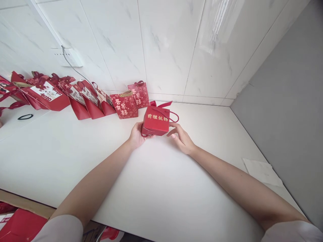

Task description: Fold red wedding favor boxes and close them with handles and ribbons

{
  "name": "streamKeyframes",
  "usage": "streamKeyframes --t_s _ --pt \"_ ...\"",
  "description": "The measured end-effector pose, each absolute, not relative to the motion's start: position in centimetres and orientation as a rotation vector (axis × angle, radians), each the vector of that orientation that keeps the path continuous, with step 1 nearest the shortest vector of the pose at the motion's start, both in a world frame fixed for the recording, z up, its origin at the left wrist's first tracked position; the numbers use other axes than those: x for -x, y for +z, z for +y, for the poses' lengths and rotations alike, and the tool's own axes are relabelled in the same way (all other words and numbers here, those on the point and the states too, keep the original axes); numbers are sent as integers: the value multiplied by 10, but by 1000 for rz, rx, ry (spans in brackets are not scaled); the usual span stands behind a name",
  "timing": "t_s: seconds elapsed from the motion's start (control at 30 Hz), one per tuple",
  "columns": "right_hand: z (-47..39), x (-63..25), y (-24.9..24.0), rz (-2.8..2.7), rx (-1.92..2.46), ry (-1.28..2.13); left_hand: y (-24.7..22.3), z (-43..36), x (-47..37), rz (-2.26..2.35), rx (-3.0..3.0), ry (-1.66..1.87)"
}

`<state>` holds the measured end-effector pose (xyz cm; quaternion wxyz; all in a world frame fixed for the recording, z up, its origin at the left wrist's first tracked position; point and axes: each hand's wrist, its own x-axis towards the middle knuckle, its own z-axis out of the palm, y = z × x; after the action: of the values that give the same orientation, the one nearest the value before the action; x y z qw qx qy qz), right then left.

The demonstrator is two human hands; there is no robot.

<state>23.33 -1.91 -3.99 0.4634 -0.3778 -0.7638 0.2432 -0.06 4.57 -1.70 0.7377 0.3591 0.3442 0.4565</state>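
Observation:
A small red box [156, 125] with gold characters, twisted red cord handles and a red ribbon at its top is held above the white tabletop [161, 188]. My left hand [137, 135] grips it from the left and below, with fingers partly hidden under the box. At its right side is my right hand [182, 138], fingers apart and curved, the fingertips at the box's edge. Just behind the box stand a red patterned bag [124, 107] with a gold strap and another red bag [140, 94] with a dark red bow.
More red gift boxes [87, 97] stand along the tiled wall at left. A dark green ring [25, 117] lies near them. A grey cable [75, 70] hangs from a wall socket [67, 57]. White paper [262, 172] lies at right, beside a grey panel [282, 101]. Red packaging [22, 225] shows below the table's edge.

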Motion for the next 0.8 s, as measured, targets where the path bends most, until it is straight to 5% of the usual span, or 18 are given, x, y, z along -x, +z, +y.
streamKeyframes --t_s 0.3,0.6,0.8 --pt "-13 -231 -45 -1756 1072 701 -35 53 -7 956 -1378 1406" --pt "6 -241 -54 -1255 1234 761 -32 61 16 1169 -1242 1634" --pt "-4 -242 -39 -1131 1079 878 -24 52 17 1102 -1353 1300"
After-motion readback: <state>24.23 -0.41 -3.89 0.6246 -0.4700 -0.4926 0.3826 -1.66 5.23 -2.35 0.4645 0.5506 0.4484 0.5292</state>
